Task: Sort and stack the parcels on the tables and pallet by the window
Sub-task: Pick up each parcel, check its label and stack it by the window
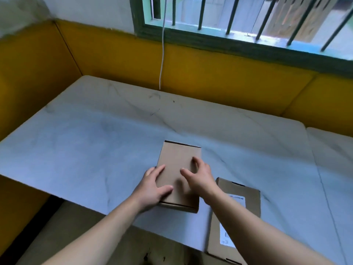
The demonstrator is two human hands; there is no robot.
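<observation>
A plain brown cardboard parcel [177, 159] lies flat on the white marble-pattern table [95, 134], near its front edge. My left hand [154, 186] rests on the parcel's near left corner, thumb across the top and fingers along the left side. My right hand [198, 175] hovers over the parcel's right half with fingers spread and curved; whether it touches the cardboard is unclear. A second, larger brown parcel [240, 199] with a white label lies to the right, partly under my right forearm, overhanging the table's front edge.
A yellow padded bench [219, 77] wraps the table's far and left sides. A barred green-framed window [238, 33] sits above it, with a white cord [162, 54] hanging down. A second white table [332, 150] adjoins on the right. Floor shows below the front edge.
</observation>
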